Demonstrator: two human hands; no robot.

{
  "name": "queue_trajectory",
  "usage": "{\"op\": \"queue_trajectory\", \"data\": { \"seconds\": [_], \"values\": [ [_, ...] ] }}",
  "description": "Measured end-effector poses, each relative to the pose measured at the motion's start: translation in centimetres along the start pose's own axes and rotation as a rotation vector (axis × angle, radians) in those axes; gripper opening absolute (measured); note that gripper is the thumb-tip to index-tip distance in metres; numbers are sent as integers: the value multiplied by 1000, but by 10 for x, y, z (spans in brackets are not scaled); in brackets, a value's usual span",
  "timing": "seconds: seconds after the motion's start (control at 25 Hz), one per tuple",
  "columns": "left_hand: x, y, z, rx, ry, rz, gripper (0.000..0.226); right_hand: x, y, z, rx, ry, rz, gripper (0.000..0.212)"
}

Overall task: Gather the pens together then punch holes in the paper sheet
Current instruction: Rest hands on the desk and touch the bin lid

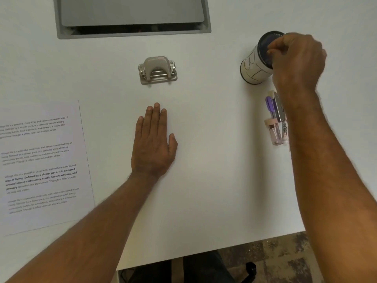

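The right hand [297,60] hovered at the mouth of a white cup [256,64] standing on the white worktop [214,160], its fingers curled down over the dark rim; the grip looked pinched together at the opening, but whatever it might have held was hidden by the fingers, so I cannot tell whether anything was in it. The cup had thin line markings on its side and leaned away from the camera in this wide view. Just below that grip, toward the person, a small cluster of pens [275,119] lay on the worktop beside the forearm, among them a purple one, a clear pinkish capped one and a white marker with print on its barrel, partly covered by the wrist. Well to the left of the grip, near the middle of the worktop, sat a beige hole punch [157,70] with its handle up. Nearer the person than the punch, the left hand [153,144] lay flat on the worktop, palm down, fingers straight and close together, holding nothing. Farther left again, at the edge of the view, the paper sheet [44,166] with several printed paragraphs lay flat on the worktop, apart from both hands. At the far side a grey recessed panel [132,15] was set into the worktop.
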State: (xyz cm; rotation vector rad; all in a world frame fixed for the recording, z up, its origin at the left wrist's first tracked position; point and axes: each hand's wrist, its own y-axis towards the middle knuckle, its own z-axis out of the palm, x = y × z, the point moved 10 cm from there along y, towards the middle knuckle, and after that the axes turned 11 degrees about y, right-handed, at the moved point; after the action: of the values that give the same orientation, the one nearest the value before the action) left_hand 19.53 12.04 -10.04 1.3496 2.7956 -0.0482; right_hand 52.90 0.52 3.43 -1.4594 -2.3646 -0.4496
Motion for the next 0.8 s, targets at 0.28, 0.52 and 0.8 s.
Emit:
{"op": "queue_trajectory", "data": {
  "seconds": [0.28,0.52,0.8],
  "values": [
    [0,1,-1,12,-4,1,68,4,-2,-6,-26,13,-6,22],
    [-1,1,-1,-5,-10,1,68,6,-7,-10,-59,81,-17,19],
    [0,-1,1,-37,14,6,67,3,-7,-12,-74,210,-53,24]
  ]
}}
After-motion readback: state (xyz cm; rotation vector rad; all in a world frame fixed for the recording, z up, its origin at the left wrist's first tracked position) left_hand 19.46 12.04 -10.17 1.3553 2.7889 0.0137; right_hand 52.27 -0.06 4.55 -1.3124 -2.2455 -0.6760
